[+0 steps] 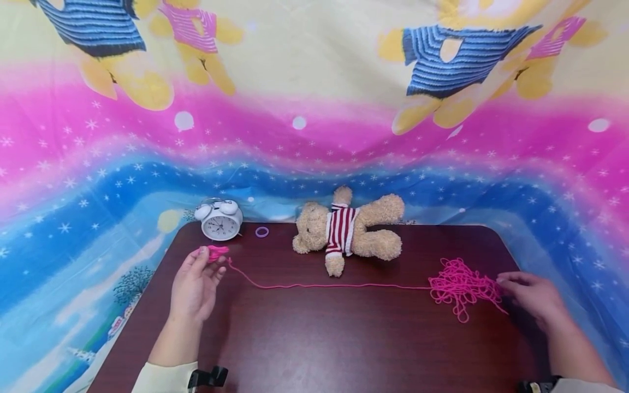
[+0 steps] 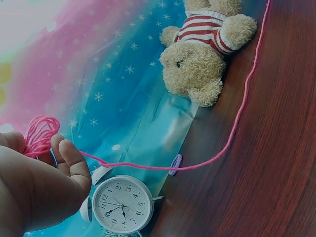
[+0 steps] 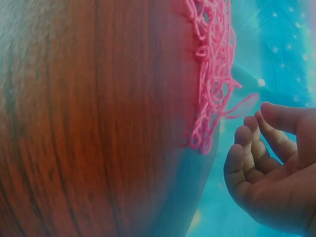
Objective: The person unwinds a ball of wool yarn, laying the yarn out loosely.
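Raised at the left side of the table, my left hand (image 1: 194, 284) holds a small looped bundle of pink yarn (image 2: 42, 136) between thumb and fingers. From it a single pink strand (image 1: 319, 285) runs across the table to a loose, tangled yarn pile (image 1: 457, 286) on the right. At that pile's right edge is my right hand (image 1: 533, 297), thumb and fingertips drawn together. In the right wrist view, a blurred yarn loop (image 3: 242, 104) reaches up to those fingertips, and the other fingers are curled.
Behind the left hand stands a white twin-bell alarm clock (image 1: 219, 221), with a purple ring (image 1: 262, 232) beside it. A teddy bear (image 1: 344, 232) in a striped shirt lies at the back of the dark wooden table (image 1: 319, 338). A printed cloth (image 1: 304, 142) hangs around the table.
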Tool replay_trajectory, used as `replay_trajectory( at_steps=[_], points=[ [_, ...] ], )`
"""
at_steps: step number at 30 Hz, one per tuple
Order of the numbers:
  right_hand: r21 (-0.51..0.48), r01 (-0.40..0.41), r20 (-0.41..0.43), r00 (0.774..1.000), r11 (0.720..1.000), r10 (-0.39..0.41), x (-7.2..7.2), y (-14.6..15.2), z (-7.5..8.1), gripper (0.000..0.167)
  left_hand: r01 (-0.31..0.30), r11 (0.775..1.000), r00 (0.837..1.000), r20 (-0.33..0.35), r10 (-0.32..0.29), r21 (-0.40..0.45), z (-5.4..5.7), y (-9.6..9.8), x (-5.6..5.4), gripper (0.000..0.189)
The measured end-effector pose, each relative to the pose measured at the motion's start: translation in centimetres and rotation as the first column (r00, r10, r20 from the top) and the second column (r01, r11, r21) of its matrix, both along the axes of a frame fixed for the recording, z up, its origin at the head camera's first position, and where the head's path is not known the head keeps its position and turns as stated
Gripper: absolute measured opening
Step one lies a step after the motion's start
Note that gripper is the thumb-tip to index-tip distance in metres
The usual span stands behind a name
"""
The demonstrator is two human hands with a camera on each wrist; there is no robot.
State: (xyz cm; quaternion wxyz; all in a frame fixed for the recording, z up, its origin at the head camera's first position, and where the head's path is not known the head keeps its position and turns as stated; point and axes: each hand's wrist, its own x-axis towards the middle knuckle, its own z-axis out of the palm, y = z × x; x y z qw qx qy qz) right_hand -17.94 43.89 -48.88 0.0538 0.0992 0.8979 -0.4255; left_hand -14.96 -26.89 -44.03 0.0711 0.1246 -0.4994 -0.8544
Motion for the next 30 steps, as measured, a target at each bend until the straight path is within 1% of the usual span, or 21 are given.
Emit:
replay_trajectory(
  at_steps=[4,9,13,16,21,26,30],
  points=[
    [0.015,-0.01,-0.016,1.0,1.0,0.01,0.0,-0.6,0.6,0.056,0.001,1.0,1.0,0.012,-0.001,0.005,0.1,0.2,0.0,0.031],
    [0.023,-0.017,-0.031,0.999,1.0,0.017,-0.1,-2.0,1.3,0.059,0.005,1.0,1.0,0.007,-0.005,-0.003,0.1,0.4,-0.1,0.033],
    [0.083,-0.026,-0.042,0.999,0.996,0.029,-0.1,-3.5,1.7,0.059,0.011,1.0,1.0,0.001,-0.011,0.0,0.2,0.6,-0.2,0.033],
    [0.104,-0.037,-0.048,0.998,0.994,0.042,-0.3,-4.8,2.0,0.06,0.009,1.0,1.0,-0.001,-0.009,0.003,0.2,0.8,-0.2,0.032],
    [0.034,-0.063,-0.051,0.997,0.997,0.065,-0.6,-7.4,2.3,0.062,0.004,1.0,1.0,-0.031,-0.003,0.023,0.3,1.5,-0.6,0.026],
    [-0.005,-0.091,-0.071,0.993,0.996,0.091,-1.1,-10.5,2.7,0.058,0.03,0.999,0.998,-0.062,-0.028,0.03,0.3,2.8,-1.2,0.019],
    [-0.027,-0.123,-0.08,0.99,0.992,0.12,-1.5,-12.9,3.3,0.055,0.053,0.998,0.996,-0.072,-0.051,0.02,0.5,3.7,-1.6,0.019]
  ],
)
